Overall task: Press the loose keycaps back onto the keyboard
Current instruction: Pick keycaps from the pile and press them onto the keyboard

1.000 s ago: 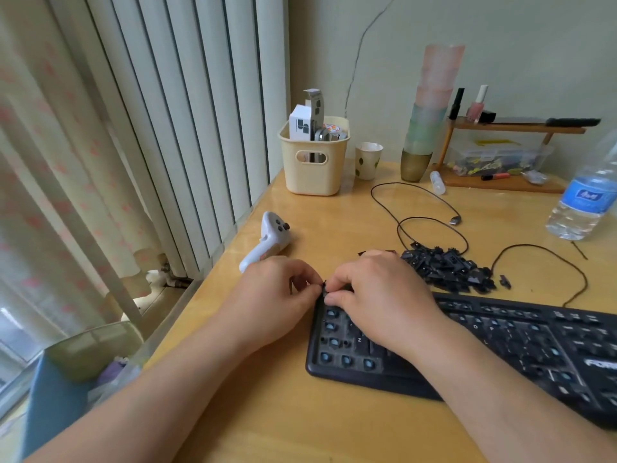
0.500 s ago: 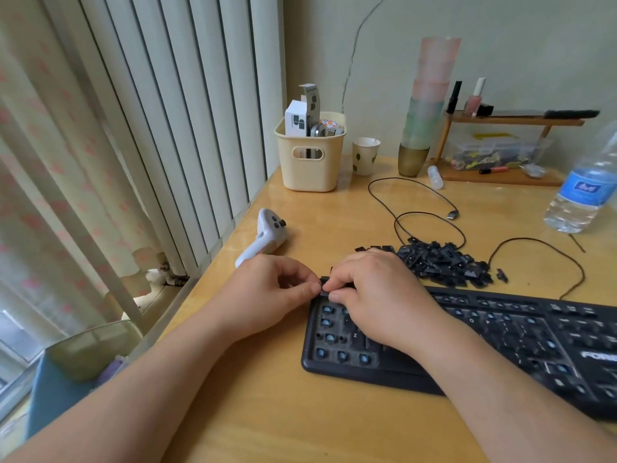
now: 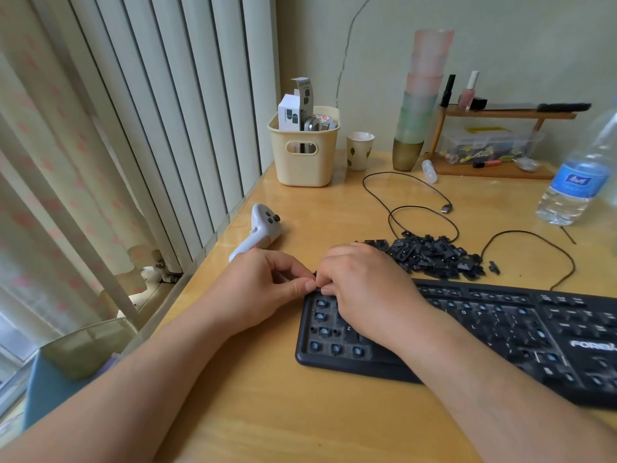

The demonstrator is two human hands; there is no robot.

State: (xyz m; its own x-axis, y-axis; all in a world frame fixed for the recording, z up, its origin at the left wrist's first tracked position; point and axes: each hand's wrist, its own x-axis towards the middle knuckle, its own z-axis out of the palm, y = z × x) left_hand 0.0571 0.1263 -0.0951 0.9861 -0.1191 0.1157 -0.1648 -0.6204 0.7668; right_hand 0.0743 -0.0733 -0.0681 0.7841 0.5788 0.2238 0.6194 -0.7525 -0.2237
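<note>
Fingertips (image 3: 309, 286) of both hands meet at keyboard's (image 3: 500, 332) far left corner, curled tight round small black keycap (image 3: 315, 274); only sliver of it shows. Left hand (image 3: 263, 289) lies on desk (image 3: 267, 412) just off keyboard's left edge, thumb along index finger. Right hand (image 3: 370, 292) arches over keyboard's left key rows, wrist crossing front edge. Keycap pile (image 3: 434, 253) sits just behind keyboard, beside right hand's knuckles. White controller (image 3: 258, 232) lies behind left hand. Bare desk runs in front of keyboard; desk's left edge near.
</note>
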